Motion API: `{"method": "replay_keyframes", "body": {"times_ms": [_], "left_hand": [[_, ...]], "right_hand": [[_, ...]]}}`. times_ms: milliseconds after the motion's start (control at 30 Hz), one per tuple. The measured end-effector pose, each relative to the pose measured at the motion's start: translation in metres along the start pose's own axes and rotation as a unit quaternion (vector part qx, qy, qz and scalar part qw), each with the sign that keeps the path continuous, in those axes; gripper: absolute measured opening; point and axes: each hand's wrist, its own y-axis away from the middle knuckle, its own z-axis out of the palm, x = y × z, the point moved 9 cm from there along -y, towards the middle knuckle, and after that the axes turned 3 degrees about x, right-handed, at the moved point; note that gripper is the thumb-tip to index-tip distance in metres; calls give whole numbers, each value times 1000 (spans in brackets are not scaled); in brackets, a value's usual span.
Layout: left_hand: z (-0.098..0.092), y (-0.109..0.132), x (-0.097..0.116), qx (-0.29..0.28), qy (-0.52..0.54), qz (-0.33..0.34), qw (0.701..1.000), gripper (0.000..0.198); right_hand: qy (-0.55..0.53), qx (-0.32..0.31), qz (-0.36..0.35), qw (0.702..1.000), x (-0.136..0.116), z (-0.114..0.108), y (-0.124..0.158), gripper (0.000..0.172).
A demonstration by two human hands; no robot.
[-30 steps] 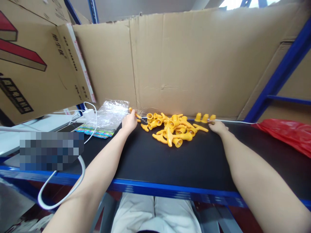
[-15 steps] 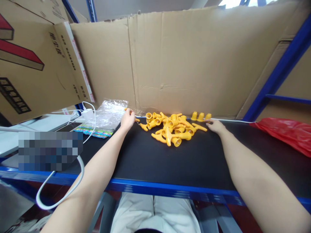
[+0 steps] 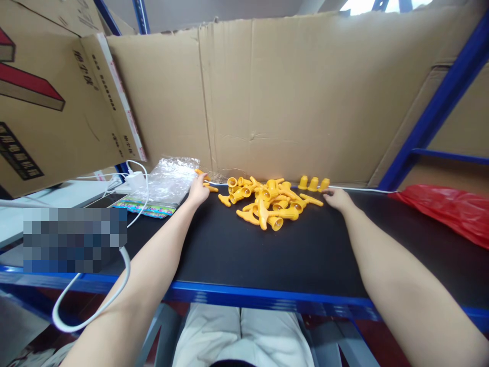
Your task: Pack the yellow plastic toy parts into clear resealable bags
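Observation:
My left hand (image 3: pixel 198 190) is at the back left of the black tabletop, its fingers closed around part of a yellow T-shaped handle (image 3: pixel 200 174). Another yellow piece (image 3: pixel 211 187) lies by its thumb side, partly hidden. My right hand (image 3: pixel 338 199) rests at the back right, fingers stretched out, fingertips beside the rightmost yellow cup (image 3: pixel 325 184). Two more cups (image 3: pixel 303 182) stand in a row to its left. Between my hands is a loose pile of yellow handles and hollow cup-ended pieces (image 3: pixel 267 201).
A clear plastic bag (image 3: pixel 171 178) and a colourful packet (image 3: pixel 147 208) lie left of my left hand. White cables (image 3: pixel 128 285) loop over my left forearm. A red plastic bag (image 3: pixel 446 209) lies at right. Cardboard (image 3: pixel 305 102) walls the back; a large box (image 3: pixel 61 102) leans in at upper left.
My left hand has shifted its fingers slightly, and more of the handle beyond them shows. My right hand stays beside the row of cups. The whole view has moved a little.

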Motion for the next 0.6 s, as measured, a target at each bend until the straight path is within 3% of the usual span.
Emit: {"method": "replay_keyframes", "body": {"times_ms": [167,333,433,600], "left_hand": [[27,16,-1,-111,-216,-6,970,66],[49,27,2,-197,-269,14,943,50],[46,26,2,-182,-266,16,946,48],[26,23,12,-97,-267,65,956,47]], "right_hand": [[20,-47,28,998,3,6,3,33],[14,-59,21,998,1,8,3,33],[14,-61,24,998,1,7,4,33],[10,-56,32,998,-3,2,9,32]]}}
